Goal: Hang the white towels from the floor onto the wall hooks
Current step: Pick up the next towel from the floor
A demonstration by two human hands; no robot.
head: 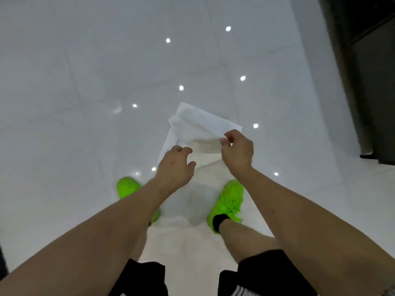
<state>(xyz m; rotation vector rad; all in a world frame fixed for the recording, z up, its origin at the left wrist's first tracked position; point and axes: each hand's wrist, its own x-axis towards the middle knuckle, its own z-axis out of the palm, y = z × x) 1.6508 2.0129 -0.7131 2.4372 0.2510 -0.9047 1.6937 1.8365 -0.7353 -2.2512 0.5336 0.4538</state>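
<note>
- A white towel (198, 127) is held up in front of the person, above the glossy white tiled floor (85, 82), ahead of both feet.
- The right hand (237, 151) pinches the towel's near edge between thumb and curled fingers, so the cloth folds and drapes away from that grip.
- The left hand (176, 165) sits at the towel's lower left edge with fingers loosely curled; whether it actually grips the cloth cannot be told from this view.
- Both forearms are bare and reach forward from the bottom corners of the view.
- 2 bright green sneakers show below the hands: the left sneaker (128, 185) is partly hidden by the left forearm, the right sneaker (228, 201) has a black sock above it.
- Black shorts (145, 276) fill the bottom edge.
- Small round light reflections dot the floor, and a dark wall panel (367, 71) stands at the right.
</note>
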